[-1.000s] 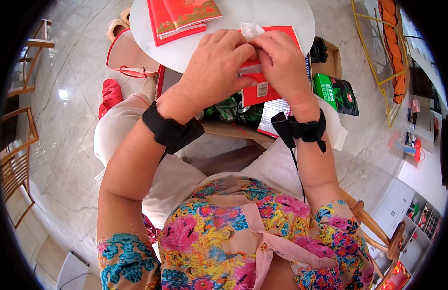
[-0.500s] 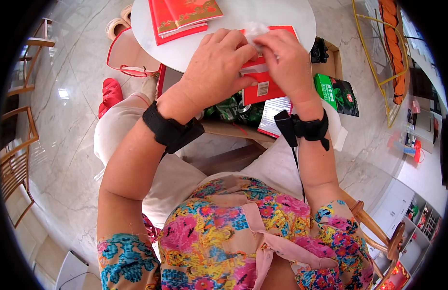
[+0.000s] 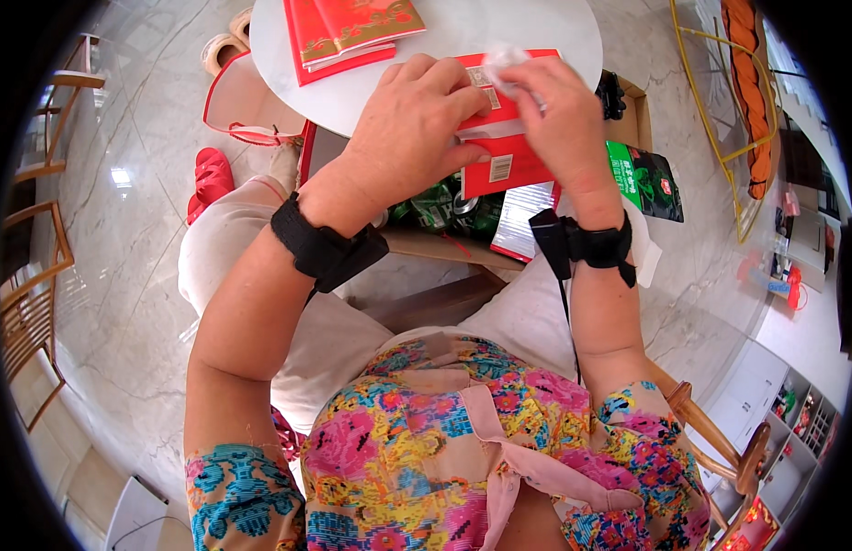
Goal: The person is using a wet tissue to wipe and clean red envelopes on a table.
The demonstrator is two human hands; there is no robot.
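Note:
My left hand (image 3: 412, 129) is closed on the left edge of a red envelope packet (image 3: 531, 167), thumb below and fingers over the top. The packet has a pale strip across it and barcode labels, and it lies over the near edge of the round white table (image 3: 270, 46). My right hand (image 3: 568, 119) pinches a crumpled bit of clear plastic wrap (image 3: 504, 64) above the packet's far part. Both wrists wear black straps. Further left on the table rests a stack of red envelopes (image 3: 352, 28) with gold patterns.
Below the table edge, an open cardboard box (image 3: 417, 246) holds green cans (image 3: 435, 209). A green and black pouch (image 3: 646, 179) sits to the right. Left of the table stands a red-edged paper bag (image 3: 251, 96). A yellow metal rack (image 3: 697, 110) is at far right.
My right hand has moved slightly right and away from my left, carrying the plastic wrap and uncovering more of the packet's label. My left hand has stayed in place.

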